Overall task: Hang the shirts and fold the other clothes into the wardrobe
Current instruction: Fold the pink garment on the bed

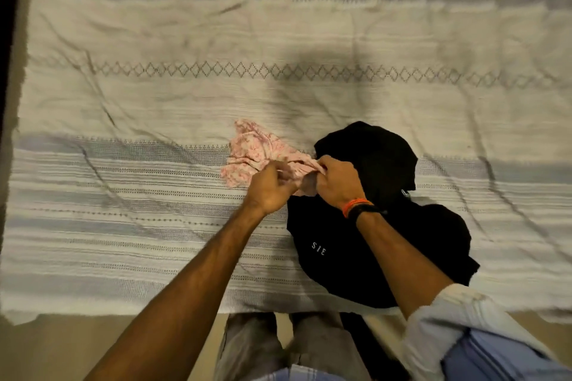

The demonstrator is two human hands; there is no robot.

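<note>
Hands meet at the middle of the bed, and both are on the same piece: one small pink patterned garment point(257, 151), crumpled, lying on the striped white-and-grey bedspread point(154, 96). Its long axis runs on a slant, from the far left end up the bed down toward the near right, where it narrows into the fingers. The left hand point(268, 187) comes in from below with the forearm stretched out bare, fingers curled, its grip pinching the near edge of the pink cloth. The right hand point(335, 181) sits just beside it, knuckles up, fingers curled over and clenched on the cloth's right end. The two hands are nearly touching.

Directly under and behind the right hand lies one black garment point(371, 244), heaped, with small white letters near its near-left part; its bulk stretches from far to near, reaching the bed's near edge. The pink piece touches it at the right end. An orange band point(356, 205) and a dark band sit on the right wrist, and a pale blue rolled sleeve point(458, 318) covers the right arm above the elbow.

So the count: two garments on the bed, one pink, one black; two hands, both holding the pink one.
</note>
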